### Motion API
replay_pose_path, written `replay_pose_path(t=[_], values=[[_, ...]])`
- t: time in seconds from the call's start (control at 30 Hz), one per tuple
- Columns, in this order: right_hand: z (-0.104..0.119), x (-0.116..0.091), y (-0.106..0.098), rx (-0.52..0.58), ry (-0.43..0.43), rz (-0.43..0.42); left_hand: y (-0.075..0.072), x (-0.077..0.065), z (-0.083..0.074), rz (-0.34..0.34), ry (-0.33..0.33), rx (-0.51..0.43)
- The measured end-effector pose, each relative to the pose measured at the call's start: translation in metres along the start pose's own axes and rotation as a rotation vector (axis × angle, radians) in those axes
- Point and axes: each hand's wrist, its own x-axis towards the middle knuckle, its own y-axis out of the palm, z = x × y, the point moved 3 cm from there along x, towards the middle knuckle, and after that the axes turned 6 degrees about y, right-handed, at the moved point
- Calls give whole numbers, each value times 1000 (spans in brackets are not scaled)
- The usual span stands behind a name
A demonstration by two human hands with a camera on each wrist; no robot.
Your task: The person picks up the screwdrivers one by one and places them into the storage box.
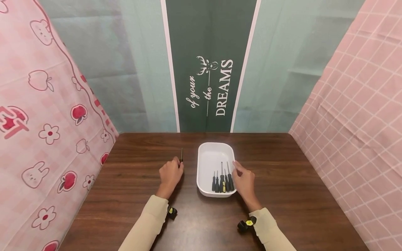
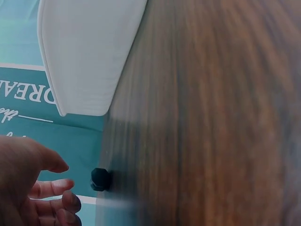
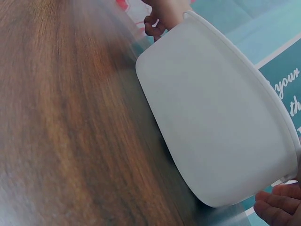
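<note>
A single screwdriver [image 1: 181, 154] lies on the table left of the white plastic tray [image 1: 205, 167], its shaft pointing away from me. My left hand [image 1: 170, 173] is right at its handle, partly covering it from above. In the left wrist view, the black handle end [image 2: 100, 180] shows just beyond the fingertips [image 2: 70, 201], which are loosely bent and apart from it. My right hand [image 1: 244, 178] holds the tray's right side at the rim, with fingers [image 3: 275, 209] bent against the outside. Inside the tray, several black-handled screwdrivers [image 1: 222, 183] lie side by side toward the near right corner.
The brown wood-grain table [image 1: 132, 160] extends on both sides of the tray. A green curtain [image 1: 207, 42] with white lettering hangs behind its far edge. Pink patterned cloths hang at left [image 1: 56, 146] and right [image 1: 351, 104].
</note>
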Motion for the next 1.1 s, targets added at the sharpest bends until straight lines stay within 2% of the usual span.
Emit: replay_pose_path(t=[0.37,0.6,0.87,1.1], values=[[-1,-1,-1,-10,27,-5,4,1,8,80,-45,37],[-1,-1,0,4,19,-8,7,4,13,99,-58,44],[1,1,-2,-2,10,-7,8,7,12,114,-67,36],[2,2,-3,-1,10,9,11,7,12,164,-78,25]])
